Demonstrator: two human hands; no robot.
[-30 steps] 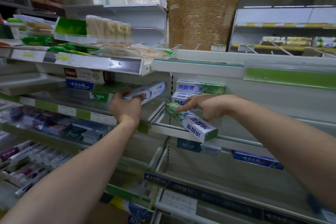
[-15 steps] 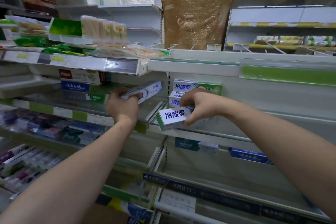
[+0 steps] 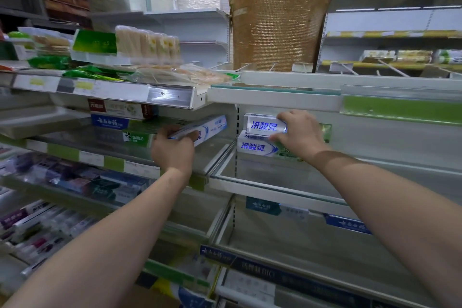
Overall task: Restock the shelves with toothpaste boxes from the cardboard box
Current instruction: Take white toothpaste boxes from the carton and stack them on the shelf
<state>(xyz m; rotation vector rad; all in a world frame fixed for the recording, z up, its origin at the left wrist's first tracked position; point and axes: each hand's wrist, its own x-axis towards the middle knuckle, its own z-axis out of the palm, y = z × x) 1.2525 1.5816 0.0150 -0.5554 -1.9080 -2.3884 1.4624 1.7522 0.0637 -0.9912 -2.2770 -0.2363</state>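
Where shelf bays meet: right hand [image 3: 301,136] gripping top white 冷酸灵 toothpaste box [image 3: 265,124], stacked on second 冷酸灵 box [image 3: 257,147] on right shelf [image 3: 275,189]. Left hand [image 3: 173,152] clasping blue-white toothpaste box [image 3: 210,126], print unreadable, beside green DARLIE box [image 3: 137,137]. Cardboard box unidentified.

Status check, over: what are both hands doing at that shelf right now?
Left hand grips a blue-white box. Right hand holds the top box on the stack. Nothing in the way.
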